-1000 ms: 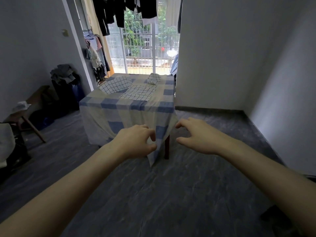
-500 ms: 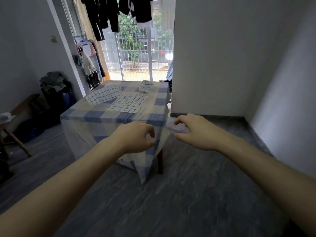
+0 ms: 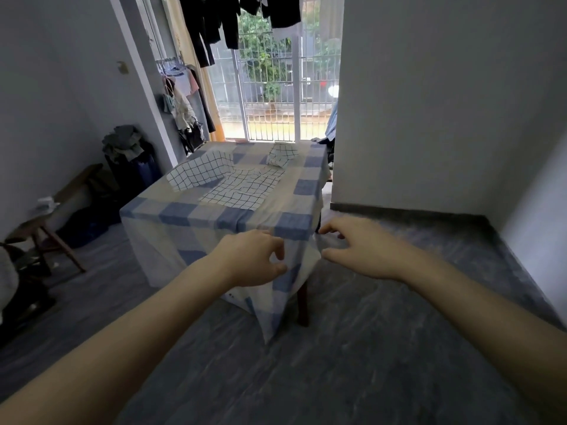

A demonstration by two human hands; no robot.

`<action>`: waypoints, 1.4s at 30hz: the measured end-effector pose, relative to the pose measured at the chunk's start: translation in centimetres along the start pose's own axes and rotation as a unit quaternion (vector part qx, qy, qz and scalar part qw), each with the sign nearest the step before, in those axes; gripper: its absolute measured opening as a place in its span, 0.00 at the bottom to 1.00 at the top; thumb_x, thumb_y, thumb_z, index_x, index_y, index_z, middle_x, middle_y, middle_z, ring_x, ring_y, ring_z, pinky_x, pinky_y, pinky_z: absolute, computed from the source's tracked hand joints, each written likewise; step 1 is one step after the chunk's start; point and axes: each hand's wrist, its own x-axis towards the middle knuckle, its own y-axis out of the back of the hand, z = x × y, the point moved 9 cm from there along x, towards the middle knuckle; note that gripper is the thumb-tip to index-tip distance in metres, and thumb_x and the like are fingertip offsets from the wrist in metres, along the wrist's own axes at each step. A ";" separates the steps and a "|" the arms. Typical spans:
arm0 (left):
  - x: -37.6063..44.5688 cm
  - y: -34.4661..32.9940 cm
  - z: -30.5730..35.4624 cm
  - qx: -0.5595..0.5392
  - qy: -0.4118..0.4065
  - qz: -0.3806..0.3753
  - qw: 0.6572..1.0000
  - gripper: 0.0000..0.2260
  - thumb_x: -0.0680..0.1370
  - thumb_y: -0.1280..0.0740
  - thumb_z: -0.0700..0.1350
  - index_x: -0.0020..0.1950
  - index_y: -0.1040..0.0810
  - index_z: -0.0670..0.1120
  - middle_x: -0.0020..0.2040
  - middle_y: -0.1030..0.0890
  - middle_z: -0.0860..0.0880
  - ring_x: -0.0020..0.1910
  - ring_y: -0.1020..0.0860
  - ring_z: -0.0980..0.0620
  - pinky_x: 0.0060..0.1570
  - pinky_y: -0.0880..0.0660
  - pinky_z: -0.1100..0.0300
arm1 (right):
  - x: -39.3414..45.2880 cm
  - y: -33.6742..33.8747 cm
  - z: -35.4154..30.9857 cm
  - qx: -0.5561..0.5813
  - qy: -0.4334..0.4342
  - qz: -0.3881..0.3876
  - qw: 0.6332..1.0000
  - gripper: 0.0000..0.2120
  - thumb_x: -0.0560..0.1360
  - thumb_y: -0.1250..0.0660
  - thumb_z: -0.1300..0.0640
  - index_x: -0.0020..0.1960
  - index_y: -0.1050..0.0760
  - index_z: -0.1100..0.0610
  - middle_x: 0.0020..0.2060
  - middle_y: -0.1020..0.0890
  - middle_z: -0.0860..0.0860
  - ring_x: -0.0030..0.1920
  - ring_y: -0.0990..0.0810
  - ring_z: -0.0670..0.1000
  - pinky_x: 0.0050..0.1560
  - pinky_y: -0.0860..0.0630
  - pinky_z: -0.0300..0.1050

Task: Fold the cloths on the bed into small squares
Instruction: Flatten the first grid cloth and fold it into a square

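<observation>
Reaching out, my left hand [image 3: 251, 259] and right hand [image 3: 359, 250] hang before the bed [image 3: 190, 240] corner, fingers loosely curled, empty; three checked cloths [image 3: 245, 188] lie on the bed's top. Risk, I judge: snagging the draped sheet [image 3: 285, 286]

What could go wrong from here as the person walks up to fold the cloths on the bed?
1. The sheet's hanging corner droops near the floor by the bed leg; feet might catch it.
2. Both hands reach towards the sheet, not the cloths; tugging it could shift the flat cloth and the folded one.
</observation>
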 end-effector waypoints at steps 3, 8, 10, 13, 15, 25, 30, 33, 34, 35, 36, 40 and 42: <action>2.4 -0.7 -1.8 0.011 0.009 -0.013 1.000 0.13 0.78 0.38 0.60 0.58 0.25 0.57 0.59 0.24 0.56 0.54 0.26 0.57 0.51 0.25 0.55 | 3.0 -1.3 1.0 -0.001 0.004 -0.015 1.000 0.22 0.74 0.34 0.44 0.66 0.30 0.47 0.63 0.26 0.49 0.61 0.26 0.50 0.60 0.26 0.49; 7.5 -0.9 -6.1 0.014 0.034 -0.020 0.999 0.13 0.78 0.38 0.59 0.59 0.25 0.57 0.61 0.25 0.56 0.56 0.26 0.55 0.51 0.26 0.55 | 8.6 -1.7 3.1 0.006 -0.001 -0.022 1.000 0.20 0.74 0.33 0.47 0.65 0.29 0.48 0.63 0.26 0.49 0.62 0.26 0.50 0.61 0.27 0.49; 10.0 -1.0 -7.6 0.011 0.036 -0.026 0.999 0.14 0.78 0.38 0.60 0.60 0.25 0.57 0.61 0.25 0.55 0.58 0.26 0.54 0.53 0.26 0.54 | 11.3 -1.8 3.8 0.001 -0.005 -0.027 1.000 0.20 0.75 0.33 0.47 0.65 0.29 0.48 0.63 0.25 0.49 0.62 0.26 0.49 0.62 0.26 0.49; 13.8 -0.9 -9.8 0.002 0.033 -0.034 0.999 0.14 0.78 0.38 0.59 0.60 0.25 0.56 0.61 0.25 0.54 0.58 0.26 0.53 0.56 0.26 0.51 | 15.9 -1.5 4.4 -0.010 -0.006 -0.035 0.999 0.21 0.75 0.33 0.45 0.66 0.29 0.48 0.63 0.26 0.48 0.62 0.27 0.49 0.62 0.27 0.48; 16.4 -0.7 -11.5 -0.007 0.030 -0.033 0.999 0.14 0.78 0.38 0.59 0.60 0.25 0.56 0.61 0.25 0.54 0.58 0.25 0.53 0.58 0.26 0.47 | 18.9 -1.2 4.7 -0.011 -0.009 -0.035 0.999 0.21 0.74 0.33 0.45 0.66 0.29 0.48 0.63 0.26 0.48 0.63 0.27 0.49 0.61 0.27 0.47; 25.6 -2.6 -17.5 -0.001 0.009 -0.071 0.997 0.15 0.77 0.40 0.61 0.59 0.24 0.55 0.60 0.23 0.53 0.58 0.24 0.51 0.56 0.25 0.50 | 27.8 -4.1 7.6 0.002 -0.054 -0.080 0.995 0.21 0.75 0.34 0.45 0.66 0.30 0.48 0.63 0.27 0.50 0.62 0.27 0.51 0.61 0.25 0.51; 28.2 -3.6 -20.1 -0.016 0.012 -0.084 0.996 0.15 0.77 0.40 0.61 0.59 0.24 0.56 0.61 0.23 0.54 0.58 0.24 0.51 0.57 0.26 0.48 | 31.8 -5.0 8.3 0.003 -0.049 -0.093 0.994 0.21 0.75 0.34 0.47 0.67 0.30 0.49 0.64 0.26 0.50 0.61 0.26 0.51 0.61 0.25 0.50; 29.7 -4.5 -21.8 -0.009 0.024 -0.093 0.995 0.15 0.77 0.40 0.61 0.59 0.24 0.56 0.62 0.24 0.53 0.59 0.24 0.51 0.57 0.25 0.48 | 34.5 -6.3 8.4 0.005 -0.039 -0.110 0.993 0.20 0.75 0.35 0.48 0.66 0.30 0.49 0.64 0.26 0.50 0.61 0.26 0.51 0.62 0.26 0.49; 30.1 -4.9 -22.3 -0.008 0.028 -0.100 0.995 0.15 0.77 0.40 0.61 0.59 0.24 0.56 0.62 0.24 0.53 0.58 0.24 0.51 0.57 0.25 0.48 | 35.5 -6.8 8.5 0.003 -0.034 -0.118 0.992 0.20 0.76 0.35 0.48 0.66 0.30 0.50 0.64 0.26 0.51 0.62 0.26 0.52 0.62 0.27 0.49; 30.6 -5.4 -22.9 -0.007 0.032 -0.109 0.994 0.16 0.77 0.39 0.61 0.59 0.24 0.56 0.61 0.24 0.53 0.58 0.24 0.50 0.57 0.25 0.48 | 36.5 -7.3 8.6 0.001 -0.028 -0.125 0.992 0.20 0.76 0.35 0.48 0.67 0.30 0.50 0.65 0.26 0.51 0.63 0.27 0.52 0.64 0.29 0.50; 31.1 -5.8 -23.5 -0.007 0.036 -0.116 0.993 0.15 0.77 0.39 0.61 0.59 0.24 0.55 0.61 0.25 0.53 0.58 0.25 0.50 0.57 0.25 0.48 | 37.5 -7.7 8.7 0.000 -0.023 -0.129 0.991 0.20 0.76 0.36 0.48 0.67 0.30 0.50 0.65 0.27 0.51 0.64 0.28 0.52 0.65 0.30 0.50; 34.5 -6.1 -26.3 0.022 0.049 -0.123 0.991 0.15 0.77 0.39 0.59 0.60 0.24 0.55 0.62 0.27 0.53 0.62 0.29 0.51 0.57 0.28 0.53 | 42.1 -9.1 9.7 0.022 -0.012 -0.125 0.992 0.21 0.77 0.36 0.46 0.68 0.32 0.49 0.65 0.27 0.49 0.64 0.28 0.51 0.65 0.30 0.51; 36.7 -5.5 -27.9 0.043 0.061 -0.124 0.989 0.15 0.78 0.39 0.58 0.61 0.24 0.55 0.64 0.28 0.54 0.63 0.30 0.51 0.53 0.30 0.55 | 44.6 -10.4 10.5 0.034 -0.014 -0.125 0.991 0.21 0.76 0.36 0.46 0.68 0.32 0.48 0.65 0.27 0.49 0.63 0.28 0.50 0.64 0.30 0.49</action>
